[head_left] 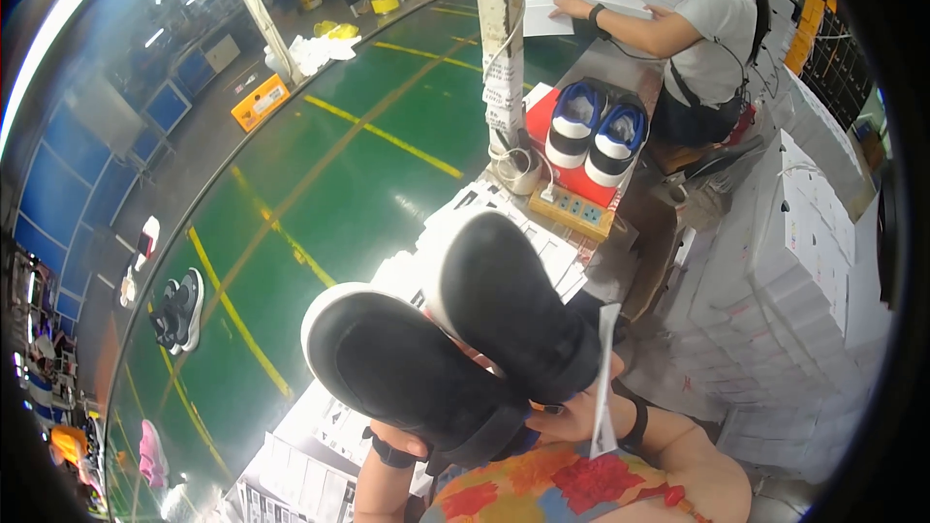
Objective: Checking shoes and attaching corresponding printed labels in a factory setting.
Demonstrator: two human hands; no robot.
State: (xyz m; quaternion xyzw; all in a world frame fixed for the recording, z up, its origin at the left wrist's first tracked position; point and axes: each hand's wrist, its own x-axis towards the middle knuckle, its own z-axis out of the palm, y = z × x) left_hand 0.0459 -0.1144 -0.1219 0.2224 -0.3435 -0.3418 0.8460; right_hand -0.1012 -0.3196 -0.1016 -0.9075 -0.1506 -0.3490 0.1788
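I hold up a pair of black slip-on-looking shoes with white sole edges, their toes pointing away from me. My left hand (pixel 401 441) is closed around the heel end of the left shoe (pixel 387 358). At the heel of the right shoe (pixel 504 295), my right hand (pixel 570 418) is closed too, thumb and fingers partly hidden behind it. A thin white paper or card (pixel 604 378), seen nearly edge-on, stands beside my right hand; whether the fingers grip it I cannot tell. Printed white sheets (pixel 300 475) lie under the shoes.
A post (pixel 499 48) and a power strip (pixel 572 210) stand beyond the sheets. Blue-black sneakers (pixel 596 131) rest on a red box lid. The green table (pixel 387 174) carries grey sneakers (pixel 181 312) and a pink shoe (pixel 151 453). White boxes (pixel 775 261) are stacked right; a co-worker (pixel 717 29) handles a box.
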